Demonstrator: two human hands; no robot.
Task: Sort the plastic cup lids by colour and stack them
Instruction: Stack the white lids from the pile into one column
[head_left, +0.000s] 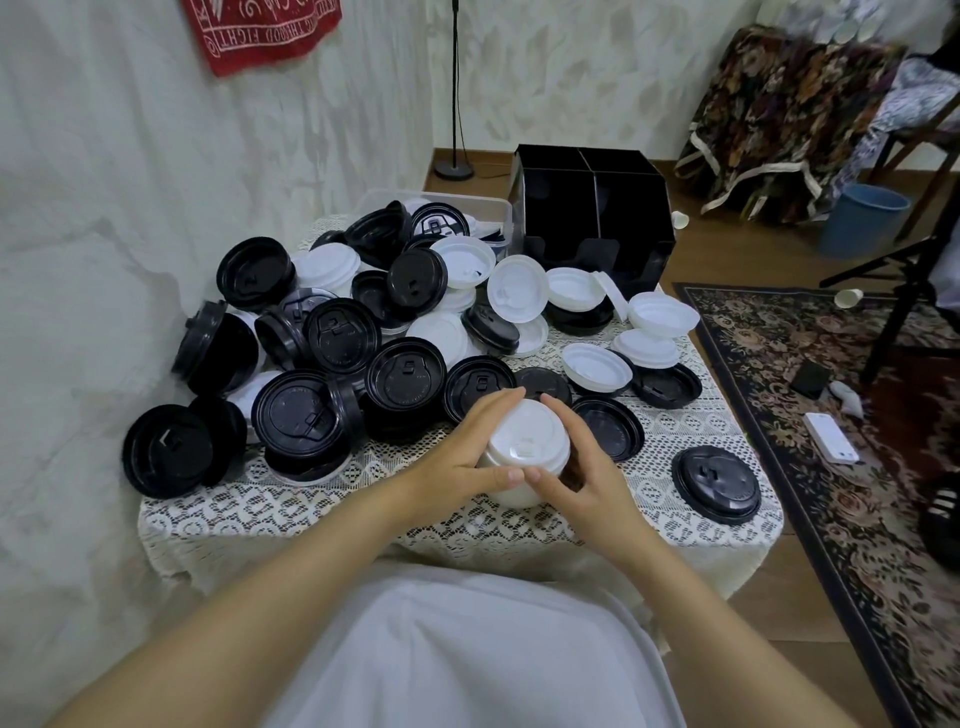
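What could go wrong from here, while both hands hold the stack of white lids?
1. The left hand and right hand grip the stack of white lids only at its sides; unevenly nested lids might slip out.
2. The single black lid lies near the lace-covered table right edge; the right arm could knock it off.
3. At the pile's left edge, leaning black lids may roll to the floor.

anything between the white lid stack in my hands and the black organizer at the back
Yes: loose lids lie on the table between the white stack, gripped by left hand and right hand, and the organizer, right up to its front.
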